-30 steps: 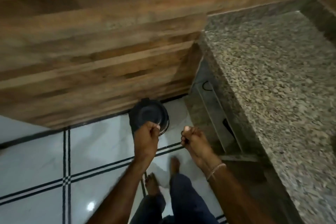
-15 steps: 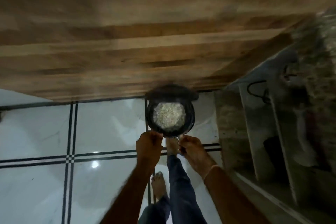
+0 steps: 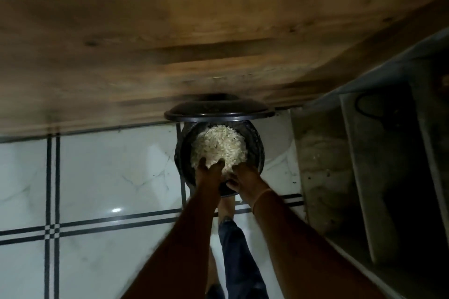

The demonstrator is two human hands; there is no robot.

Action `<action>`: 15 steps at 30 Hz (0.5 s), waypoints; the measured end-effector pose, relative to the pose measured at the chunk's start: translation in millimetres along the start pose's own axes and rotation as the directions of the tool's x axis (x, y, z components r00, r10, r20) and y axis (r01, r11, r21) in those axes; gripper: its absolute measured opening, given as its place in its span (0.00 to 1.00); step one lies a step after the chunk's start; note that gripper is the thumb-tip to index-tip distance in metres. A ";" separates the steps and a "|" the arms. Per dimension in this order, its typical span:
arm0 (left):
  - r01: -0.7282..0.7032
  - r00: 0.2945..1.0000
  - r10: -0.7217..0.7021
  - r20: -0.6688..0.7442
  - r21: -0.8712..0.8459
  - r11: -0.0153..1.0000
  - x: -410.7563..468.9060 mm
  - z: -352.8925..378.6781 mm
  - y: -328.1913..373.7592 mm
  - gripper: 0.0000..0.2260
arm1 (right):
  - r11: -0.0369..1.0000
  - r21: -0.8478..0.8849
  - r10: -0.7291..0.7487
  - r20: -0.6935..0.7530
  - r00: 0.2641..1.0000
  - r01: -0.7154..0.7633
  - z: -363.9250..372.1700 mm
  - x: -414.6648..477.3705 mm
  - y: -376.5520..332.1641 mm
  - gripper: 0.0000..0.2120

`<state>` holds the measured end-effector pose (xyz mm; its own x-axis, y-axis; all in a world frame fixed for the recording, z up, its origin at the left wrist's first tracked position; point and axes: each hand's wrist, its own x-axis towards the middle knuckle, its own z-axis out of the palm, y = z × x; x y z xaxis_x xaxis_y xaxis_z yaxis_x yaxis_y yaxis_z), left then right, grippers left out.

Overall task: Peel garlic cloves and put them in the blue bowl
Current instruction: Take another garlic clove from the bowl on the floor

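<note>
Hovering my left hand [image 3: 209, 173] and right hand [image 3: 246, 178] over the near rim of the bin [image 3: 258, 153], peel scraps [image 3: 218, 145] just ahead; left grip looks spread, right I cannot tell; bowl and cloves unseen.

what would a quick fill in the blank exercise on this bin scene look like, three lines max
1. The lid of the bin is ____.
2. The left hand and the right hand are held over the pale scraps that lie inside the ____.
3. The white floor tiles are marked with ____ lines.

Missing words: open; bin; black
</note>
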<state>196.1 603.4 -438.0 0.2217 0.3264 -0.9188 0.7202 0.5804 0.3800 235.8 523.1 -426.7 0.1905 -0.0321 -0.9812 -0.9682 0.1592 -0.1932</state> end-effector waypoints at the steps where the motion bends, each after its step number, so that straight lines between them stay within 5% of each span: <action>1: -0.012 0.999 0.011 0.032 0.030 0.999 -2.5 6.1 -3.7 0.30 | 0.983 0.174 0.048 0.050 0.998 -0.056 4.5 -6.7 1.9 0.08; 4: -0.063 0.991 0.027 0.132 0.272 0.960 -33.0 7.7 2.7 0.30 | 0.961 0.276 -0.023 0.100 0.995 -0.006 13.1 -51.2 -9.3 0.22; 5: -0.105 0.990 0.066 0.124 0.338 0.935 -38.0 3.2 2.1 0.28 | 0.932 0.357 -0.021 0.221 0.975 -0.060 8.4 -73.4 -14.8 0.22; 9: -0.227 0.973 0.202 0.111 0.609 0.760 -127.0 -10.4 29.2 0.31 | 0.974 0.167 -0.194 0.253 0.948 0.155 -33.0 -183.8 -18.1 0.18; 12: -0.471 0.872 0.396 0.287 0.708 0.525 -229.8 -13.7 38.0 0.23 | 0.906 0.030 -0.423 0.140 0.895 0.423 -82.6 -263.9 -7.2 0.11; 15: -0.692 0.680 0.530 0.506 0.682 0.237 -331.3 -18.9 25.8 0.19 | 0.706 -0.199 -0.693 0.008 0.721 0.680 -136.2 -326.1 19.2 0.09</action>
<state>128.8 524.3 -121.8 0.8654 0.1522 -0.4774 0.4654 -0.5972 0.6533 133.0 402.3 -110.3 0.8094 -0.1256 -0.5737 -0.5859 -0.1062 -0.8034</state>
